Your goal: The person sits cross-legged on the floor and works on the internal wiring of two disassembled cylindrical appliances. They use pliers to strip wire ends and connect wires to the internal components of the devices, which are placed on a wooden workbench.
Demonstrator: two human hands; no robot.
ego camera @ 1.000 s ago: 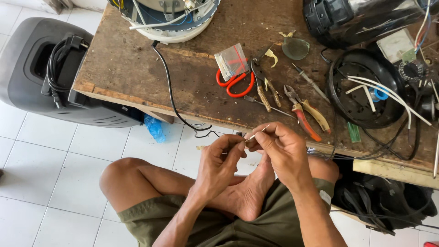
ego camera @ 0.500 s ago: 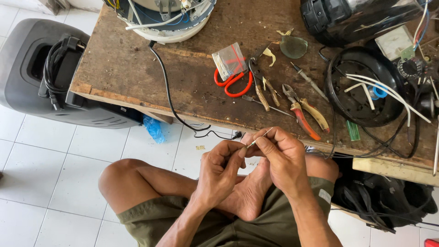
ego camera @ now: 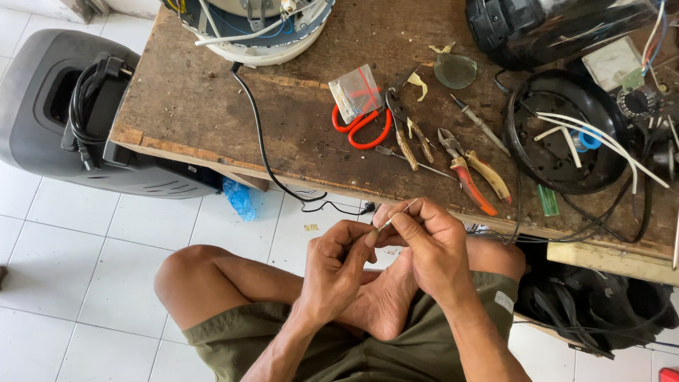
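My left hand [ego camera: 338,263] and my right hand [ego camera: 428,240] meet in front of my crossed legs, just below the edge of a low wooden table [ego camera: 212,99]. Between the fingertips of both hands I pinch a thin bare wire end [ego camera: 396,215], which sticks up to the right. A black cable [ego camera: 263,152] runs from a white round appliance [ego camera: 247,25] on the table, drops over the table's edge and ends near my hands.
On the table lie red-handled scissors [ego camera: 361,126], a small clear plastic bag [ego camera: 356,92], pliers with orange and yellow handles [ego camera: 475,170], a screwdriver [ego camera: 479,124] and a black round housing with white wires [ego camera: 562,131]. A dark plastic case [ego camera: 64,120] stands at the left on white floor tiles.
My hands stay together on the wire end; the fingers have shifted slightly along it. Nothing on the table has moved.
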